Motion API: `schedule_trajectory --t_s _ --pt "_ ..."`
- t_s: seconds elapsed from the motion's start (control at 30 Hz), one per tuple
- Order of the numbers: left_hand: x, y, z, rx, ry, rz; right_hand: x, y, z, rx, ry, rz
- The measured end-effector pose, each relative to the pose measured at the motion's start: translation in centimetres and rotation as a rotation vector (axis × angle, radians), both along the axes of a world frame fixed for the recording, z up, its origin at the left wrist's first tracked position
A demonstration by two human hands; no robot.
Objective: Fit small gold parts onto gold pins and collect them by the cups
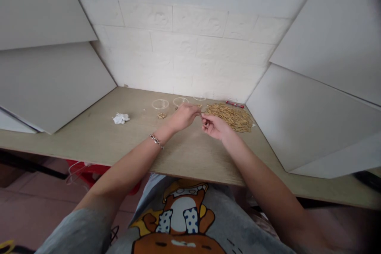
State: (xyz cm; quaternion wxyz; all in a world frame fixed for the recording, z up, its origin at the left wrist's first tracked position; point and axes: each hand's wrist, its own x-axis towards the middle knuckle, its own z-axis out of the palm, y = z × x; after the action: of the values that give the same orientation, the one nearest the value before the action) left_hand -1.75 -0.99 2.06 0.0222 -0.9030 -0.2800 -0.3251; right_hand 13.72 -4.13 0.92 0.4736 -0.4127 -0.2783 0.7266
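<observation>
Over the table, my left hand (187, 116) and my right hand (214, 126) meet almost fingertip to fingertip. Both are closed in a pinch around a thin stick-like piece (201, 113), mostly hidden by the fingers and too small to see clearly. Just beyond and right of my right hand spreads a pile of thin golden sticks (233, 118). A small heap of short golden pieces (161, 115) lies to the left of my left hand. Behind that hand are clear round dishes, one with its rim (152, 105) fully in view and another (181, 98) partly covered.
A third clear round rim (199, 99) sits near the white brick-patterned wall (184, 47). Red tube-like items (235, 104) lie behind the pile. A crumpled white tissue (120, 118) rests at left. White panels (50, 83) flank the table (190, 158) on both sides.
</observation>
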Motion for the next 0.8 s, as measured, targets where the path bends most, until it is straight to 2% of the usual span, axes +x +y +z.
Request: schedule_trajectory --t_s 0.4,0.8 --pt "-0.09 0.00 0.19 -0.066 -0.022 0.040 -0.22 -0.21 0.46 0.011 -0.061 -0.014" --pt "-0.06 0.08 0.05 -0.046 -0.040 0.056 -0.13 -0.09 0.52 0.036 -0.059 -0.042"
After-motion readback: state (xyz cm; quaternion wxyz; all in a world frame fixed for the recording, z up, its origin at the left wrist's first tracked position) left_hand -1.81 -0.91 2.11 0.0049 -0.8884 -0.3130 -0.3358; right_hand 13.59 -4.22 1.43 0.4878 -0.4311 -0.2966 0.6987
